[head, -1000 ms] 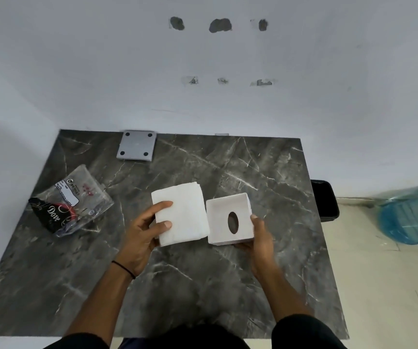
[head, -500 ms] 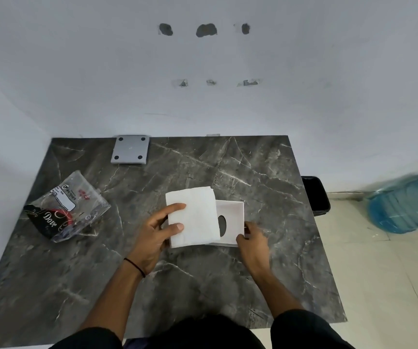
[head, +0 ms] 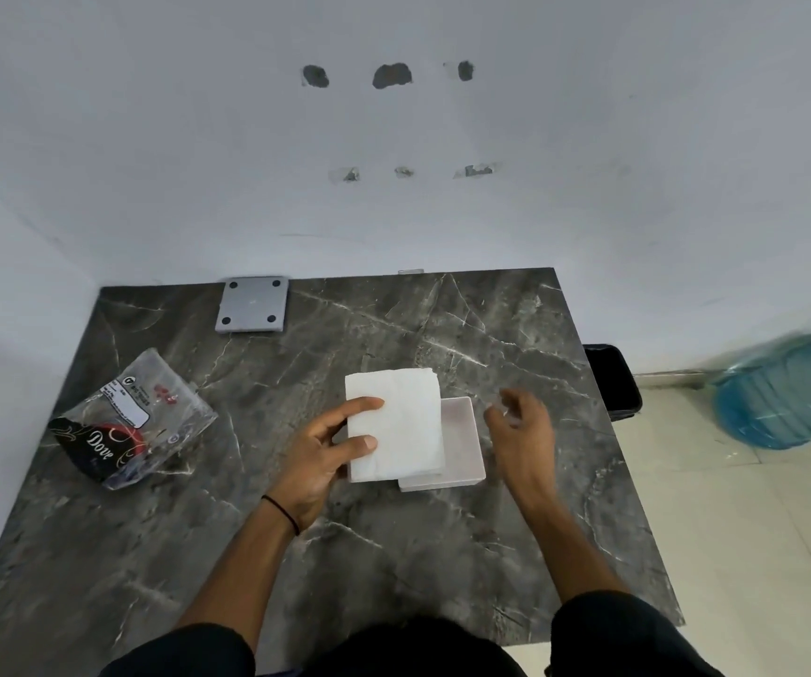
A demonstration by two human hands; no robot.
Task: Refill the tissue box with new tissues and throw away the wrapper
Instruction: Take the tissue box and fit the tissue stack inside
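Note:
A white stack of tissues is gripped along its left edge by my left hand and hangs over the left part of the white tissue box. The box lies on the dark marble table with its open side up; its left half is hidden under the stack. My right hand hovers just right of the box, fingers apart, holding nothing. The empty clear plastic wrapper, printed black and red, lies at the table's left side.
A grey square plate with four dark dots rests at the table's back edge by the wall. A black bin stands on the floor off the table's right edge. A blue water jug lies further right on the tiled floor.
The box has been turned from slot-side up to open-side up and set down. My right hand has let go of it. My left hand has carried the tissue stack rightwards over the box.

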